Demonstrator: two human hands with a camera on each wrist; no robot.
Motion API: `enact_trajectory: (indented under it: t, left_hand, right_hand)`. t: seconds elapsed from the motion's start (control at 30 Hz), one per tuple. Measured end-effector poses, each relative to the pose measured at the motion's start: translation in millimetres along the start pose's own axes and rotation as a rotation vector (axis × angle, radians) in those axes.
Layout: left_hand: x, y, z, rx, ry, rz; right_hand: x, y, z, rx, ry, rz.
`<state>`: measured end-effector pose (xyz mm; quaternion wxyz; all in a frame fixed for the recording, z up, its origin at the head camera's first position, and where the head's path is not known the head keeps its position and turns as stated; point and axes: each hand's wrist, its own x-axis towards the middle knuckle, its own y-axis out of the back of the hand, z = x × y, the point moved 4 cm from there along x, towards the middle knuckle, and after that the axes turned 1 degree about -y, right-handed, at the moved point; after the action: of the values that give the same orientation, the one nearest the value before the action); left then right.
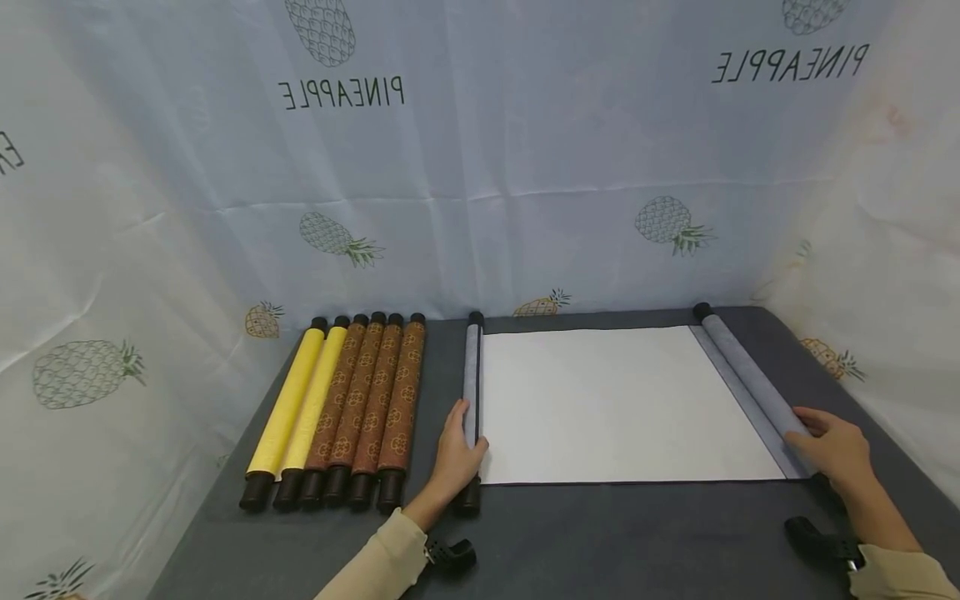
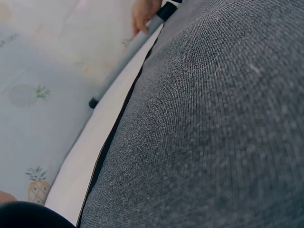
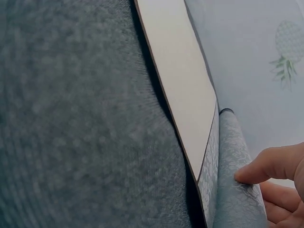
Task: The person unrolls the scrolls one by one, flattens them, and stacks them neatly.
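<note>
A hanging scroll lies partly unrolled, its white paper point(image 1: 600, 400) spread between two rollers. My left hand point(image 1: 454, 458) grips the narrow left roller point(image 1: 471, 358) near its front end, thumb on the paper side and fingers on the far side. On the right, my right hand point(image 1: 836, 450) holds the thicker grey-blue roll point(image 1: 750, 371) near its front end. The right wrist view shows the thumb pressing on that patterned roll point(image 3: 232, 142), with other fingers beyond it. In the left wrist view, the right hand point(image 2: 144, 14) appears at the far end of the paper point(image 2: 90, 137).
Left of the open scroll, two yellow rolled scrolls point(image 1: 288, 400) and several brown patterned ones point(image 1: 401, 396) lie side by side, with dark end knobs. Dark grey cloth point(image 1: 637, 533) covers the table. A pineapple-print curtain point(image 1: 480, 150) hangs behind and at both sides.
</note>
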<state>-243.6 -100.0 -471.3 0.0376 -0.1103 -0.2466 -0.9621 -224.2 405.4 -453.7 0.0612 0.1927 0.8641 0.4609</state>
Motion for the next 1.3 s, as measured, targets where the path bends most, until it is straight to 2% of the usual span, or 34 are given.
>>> enact_trajectory:
  t: [0.07, 0.27, 0.5, 0.83, 1.3]
  left_hand:
    - [0.5, 1.6, -0.6, 0.015, -0.017, 0.008]
    - [1.8, 5.3, -3.1, 0.021, -0.009, 0.002]
    - [0.4, 6.5, -5.6, 0.036, -0.011, -0.023]
    - [-2.8, 9.8, -3.7, 0.010, 0.022, -0.017]
    - [-2.7, 11.9, -6.4, -0.003, 0.013, -0.004]
  right_hand:
    - [0.9, -1.4, 1.2, 0.021, -0.018, -0.010]
    - [2.0, -5.6, 6.9, 0.072, -0.060, -0.036]
    - [3.0, -5.5, 11.1, 0.095, -0.062, -0.061]
    - [1.6, -4.9, 11.6, 0.109, -0.057, -0.071]
    - [-2.5, -3.5, 6.2, 0.127, -0.093, -0.076]
